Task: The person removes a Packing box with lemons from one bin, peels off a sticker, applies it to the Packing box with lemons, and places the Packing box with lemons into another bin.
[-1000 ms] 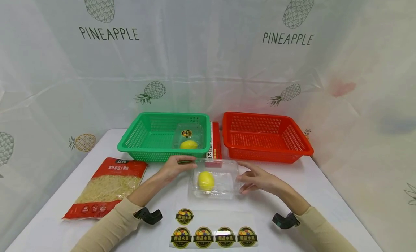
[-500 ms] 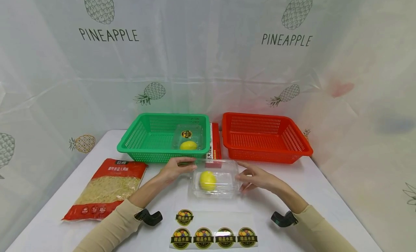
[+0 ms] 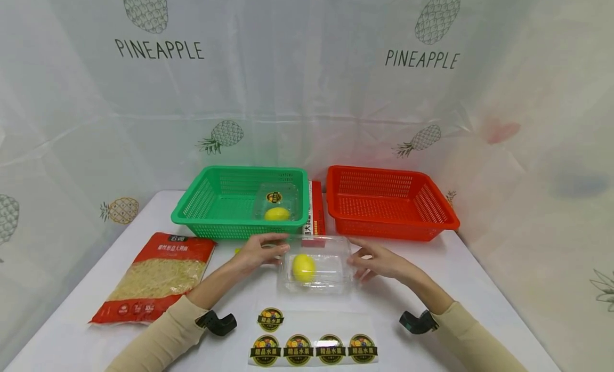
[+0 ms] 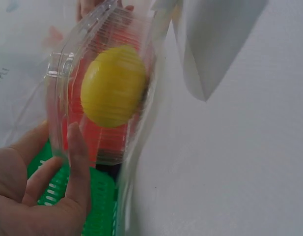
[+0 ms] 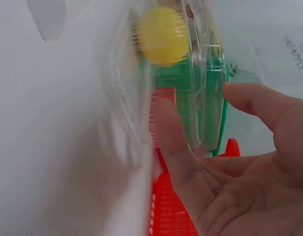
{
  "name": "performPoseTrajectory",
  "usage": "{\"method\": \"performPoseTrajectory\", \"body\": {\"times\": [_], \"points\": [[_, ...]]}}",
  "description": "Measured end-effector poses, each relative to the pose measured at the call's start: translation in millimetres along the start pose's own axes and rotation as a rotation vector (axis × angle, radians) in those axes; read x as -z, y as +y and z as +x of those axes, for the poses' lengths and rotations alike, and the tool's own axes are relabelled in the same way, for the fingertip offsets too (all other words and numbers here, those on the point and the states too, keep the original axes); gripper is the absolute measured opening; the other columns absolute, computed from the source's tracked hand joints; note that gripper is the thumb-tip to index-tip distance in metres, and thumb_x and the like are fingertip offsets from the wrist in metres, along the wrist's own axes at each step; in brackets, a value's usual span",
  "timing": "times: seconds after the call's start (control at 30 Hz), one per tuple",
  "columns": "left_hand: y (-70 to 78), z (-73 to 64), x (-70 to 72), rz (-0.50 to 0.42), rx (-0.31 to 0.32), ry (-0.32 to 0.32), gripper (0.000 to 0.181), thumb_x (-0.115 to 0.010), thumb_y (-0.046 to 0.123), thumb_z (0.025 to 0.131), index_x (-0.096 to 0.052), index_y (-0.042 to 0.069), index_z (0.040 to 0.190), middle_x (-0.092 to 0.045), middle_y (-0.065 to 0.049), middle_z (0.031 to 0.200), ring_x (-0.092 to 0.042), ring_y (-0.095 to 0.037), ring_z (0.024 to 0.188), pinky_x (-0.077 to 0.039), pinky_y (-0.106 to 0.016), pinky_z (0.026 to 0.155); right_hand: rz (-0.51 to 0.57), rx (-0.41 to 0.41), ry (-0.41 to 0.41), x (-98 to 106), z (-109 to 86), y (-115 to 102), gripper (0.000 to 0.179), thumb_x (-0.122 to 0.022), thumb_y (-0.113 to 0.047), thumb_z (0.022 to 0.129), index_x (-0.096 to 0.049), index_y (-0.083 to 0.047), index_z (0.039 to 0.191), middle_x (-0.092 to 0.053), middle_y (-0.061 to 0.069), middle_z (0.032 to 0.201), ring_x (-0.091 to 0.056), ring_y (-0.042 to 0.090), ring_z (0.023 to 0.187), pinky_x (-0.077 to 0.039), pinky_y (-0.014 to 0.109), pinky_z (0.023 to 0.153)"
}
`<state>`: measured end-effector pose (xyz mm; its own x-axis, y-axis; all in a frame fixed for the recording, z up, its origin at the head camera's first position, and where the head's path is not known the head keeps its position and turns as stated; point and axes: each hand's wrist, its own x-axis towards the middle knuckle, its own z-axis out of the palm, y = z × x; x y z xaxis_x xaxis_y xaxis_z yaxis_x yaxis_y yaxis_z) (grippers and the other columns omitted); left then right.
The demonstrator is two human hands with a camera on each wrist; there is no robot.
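A clear plastic clamshell box (image 3: pixel 331 268) with one lemon (image 3: pixel 304 268) in its left half is between my hands, its lid down over the base. My left hand (image 3: pixel 259 252) holds the box's left end, thumb and fingers at the rim. On the opposite end my right hand (image 3: pixel 379 260) pinches the edge between thumb and fingers. Through the ribbed plastic, the lemon (image 4: pixel 114 86) shows large in the left wrist view. A sheet (image 3: pixel 336 321) of round black-and-gold fruit stickers lies in front of the box.
Behind stand a green basket (image 3: pixel 211 229), with another clamshell box (image 3: pixel 290 193) and lemon inside, and a red basket (image 3: pixel 384 231). A red-and-white packet (image 3: pixel 317 207) lies between them. To the left is a pasta bag (image 3: pixel 158 276). A yellow bit (image 3: pixel 237 250) peeks out behind my left hand.
The lemon has shifted slightly inside the box, first right, then back left. A small yellow bit now shows behind my left hand. Both hands keep their places on the box.
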<state>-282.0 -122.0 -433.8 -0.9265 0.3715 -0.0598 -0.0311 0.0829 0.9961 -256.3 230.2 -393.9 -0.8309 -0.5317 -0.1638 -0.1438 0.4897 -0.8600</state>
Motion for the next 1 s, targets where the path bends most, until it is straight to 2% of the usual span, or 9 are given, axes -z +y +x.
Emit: {"method": "performPoseTrajectory", "body": {"times": [0.13, 0.23, 0.43, 0.5, 0.63, 0.8, 0.9, 1.0], "points": [[1.9, -1.1, 1.5, 0.031, -0.009, -0.015, 0.055, -0.073, 0.024, 0.089, -0.055, 0.005, 0.138, -0.063, -0.019, 0.124, -0.069, -0.015, 0.084, -0.06, -0.036, 0.081, -0.077, 0.043, 0.019, 3, -1.2, -4, 0.072, -0.064, -0.027, 0.095, -0.029, 0.0, 0.152, -0.062, 0.025, 0.119, -0.07, 0.034, 0.082, -0.061, 0.04, 0.067], [3.3, -3.0, 3.4, 0.046, -0.009, -0.024, 0.056, -0.073, 0.024, 0.089, -0.054, 0.005, 0.138, -0.06, -0.02, 0.124, -0.069, -0.017, 0.088, -0.06, -0.039, 0.082, -0.154, 0.07, 0.068, 5, -2.2, -9, 0.065, -0.065, -0.027, 0.095, -0.039, 0.003, 0.147, -0.063, 0.023, 0.115, -0.067, 0.037, 0.084, -0.06, 0.037, 0.061], [7.8, -13.4, 9.6, 0.079, -0.035, -0.043, 0.062, -0.073, 0.018, 0.089, -0.045, 0.009, 0.144, -0.057, -0.023, 0.124, -0.07, -0.032, 0.094, -0.06, -0.043, 0.082, -0.323, 0.121, 0.256, -2, -5.1, -28, 0.038, -0.069, -0.032, 0.091, -0.066, -0.01, 0.122, -0.065, 0.006, 0.093, -0.059, 0.021, 0.082, -0.055, 0.027, 0.058], [10.7, -19.9, 9.7, 0.107, -0.038, -0.05, 0.066, -0.073, 0.018, 0.089, -0.041, 0.012, 0.147, -0.057, -0.024, 0.125, -0.07, -0.034, 0.095, -0.06, -0.043, 0.082, -0.355, 0.153, 0.27, -8, -7.0, -35, 0.03, -0.07, -0.032, 0.091, -0.07, -0.013, 0.114, -0.065, 0.001, 0.088, -0.058, 0.017, 0.078, -0.053, 0.026, 0.057], [15.2, -34.3, 8.5, 0.167, -0.032, -0.062, 0.073, -0.075, 0.025, 0.087, -0.037, 0.014, 0.149, -0.056, -0.024, 0.126, -0.071, -0.035, 0.093, -0.06, -0.043, 0.081, -0.37, 0.214, 0.222, -22, -11.6, -48, 0.022, -0.07, -0.033, 0.091, -0.072, -0.016, 0.105, -0.066, -0.003, 0.082, -0.059, 0.015, 0.071, -0.053, 0.025, 0.054], [16.8, -52.6, 9.9, 0.222, -0.057, -0.059, 0.08, -0.075, 0.027, 0.087, -0.029, 0.013, 0.151, -0.055, -0.028, 0.126, -0.07, -0.04, 0.093, -0.06, -0.042, 0.078, -0.353, 0.25, 0.127, -41, -17.4, -65, 0.018, -0.07, -0.033, 0.091, -0.072, -0.017, 0.101, -0.066, -0.004, 0.079, -0.059, 0.012, 0.065, -0.053, 0.026, 0.049], [18.0, -62.4, 11.3, 0.26, -0.092, -0.062, 0.077, -0.075, 0.026, 0.087, -0.033, 0.008, 0.149, -0.057, -0.029, 0.121, -0.069, -0.041, 0.093, -0.061, -0.041, 0.073, -0.337, 0.256, 0.091, -51, -19.2, -75, 0.016, -0.07, -0.031, 0.091, -0.073, -0.017, 0.1, -0.066, -0.003, 0.078, -0.06, 0.011, 0.065, -0.054, 0.026, 0.049], [19.7, -71.8, 12.3, 0.31, -0.128, -0.096, 0.068, -0.076, 0.023, 0.087, -0.042, 0.002, 0.142, -0.06, -0.026, 0.111, -0.07, -0.037, 0.089, -0.061, -0.039, 0.067, -0.312, 0.26, 0.05, -61, -18.6, -83, 0.016, -0.07, -0.03, 0.091, -0.074, -0.017, 0.099, -0.067, -0.004, 0.076, -0.06, 0.012, 0.063, -0.055, 0.025, 0.051]]}}
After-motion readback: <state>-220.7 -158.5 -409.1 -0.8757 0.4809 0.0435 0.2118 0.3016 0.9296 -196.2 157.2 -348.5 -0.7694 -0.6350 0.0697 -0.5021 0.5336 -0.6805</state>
